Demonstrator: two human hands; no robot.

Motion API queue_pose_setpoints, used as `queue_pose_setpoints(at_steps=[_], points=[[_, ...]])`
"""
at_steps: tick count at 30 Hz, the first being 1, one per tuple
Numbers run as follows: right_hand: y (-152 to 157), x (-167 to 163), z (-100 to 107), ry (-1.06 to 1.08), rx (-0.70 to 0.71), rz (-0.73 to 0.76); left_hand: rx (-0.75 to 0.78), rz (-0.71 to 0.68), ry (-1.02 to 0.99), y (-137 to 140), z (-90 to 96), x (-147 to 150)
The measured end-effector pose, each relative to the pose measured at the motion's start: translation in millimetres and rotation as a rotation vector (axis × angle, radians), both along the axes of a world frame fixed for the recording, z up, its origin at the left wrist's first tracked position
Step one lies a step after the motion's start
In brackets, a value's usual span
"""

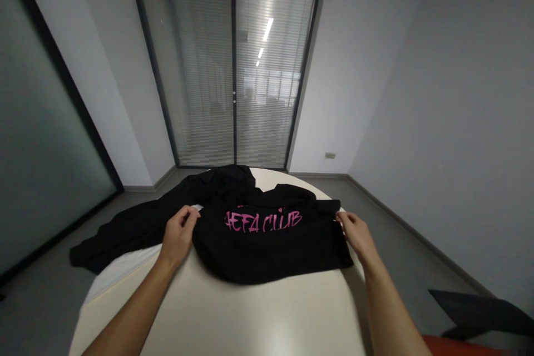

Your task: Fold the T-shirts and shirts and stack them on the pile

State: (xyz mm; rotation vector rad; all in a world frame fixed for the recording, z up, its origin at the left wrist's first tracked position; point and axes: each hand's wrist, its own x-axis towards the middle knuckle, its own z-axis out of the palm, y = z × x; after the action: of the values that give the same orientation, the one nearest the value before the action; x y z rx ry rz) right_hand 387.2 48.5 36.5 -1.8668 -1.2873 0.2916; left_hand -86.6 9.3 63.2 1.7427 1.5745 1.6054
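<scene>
A black shirt with pink lettering lies folded over itself on the pale round table. My left hand pinches its left edge between thumb and fingers. At the opposite side, my right hand has its fingers closed on the shirt's right edge, near a short piece that sticks out. The lower part of the shirt is turned up in a layer below the lettering. Behind and to the left, another black garment lies rumpled across the table and reaches past its left edge.
White cloth shows under the rumpled black garment at the table's left edge. A glass door with blinds stands beyond the table. At the lower right are a dark object and something red-orange, both partly cut off.
</scene>
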Motion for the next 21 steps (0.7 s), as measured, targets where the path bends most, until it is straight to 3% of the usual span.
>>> queue_pose_setpoints(at_steps=[3,6,12,15,19,21], points=[[-1.0,-4.8,-8.6,-0.098,-0.122,0.118,-0.118,0.013,0.049,8.1,-5.1,-0.6],[-3.3,-4.4,-14.5,-0.244,-0.193,0.150,-0.203,-0.039,-0.034,11.6,-5.1,-3.4],[-13.0,6.4,-5.6,-0.388,-0.435,0.009,-0.492,-0.366,-0.442,-7.0,12.7,-20.7],[-17.1,4.6,-1.6,-0.441,-0.449,-0.056,-0.561,-0.501,-0.557,-14.8,18.6,-27.5],[-15.6,1.9,-9.0,-0.501,-0.426,0.003,-0.704,-0.690,-0.454,-17.3,18.4,-30.0],[-13.2,2.9,-15.0,-0.508,-0.424,0.036,-0.733,-0.668,-0.334,-16.8,15.8,-28.6]])
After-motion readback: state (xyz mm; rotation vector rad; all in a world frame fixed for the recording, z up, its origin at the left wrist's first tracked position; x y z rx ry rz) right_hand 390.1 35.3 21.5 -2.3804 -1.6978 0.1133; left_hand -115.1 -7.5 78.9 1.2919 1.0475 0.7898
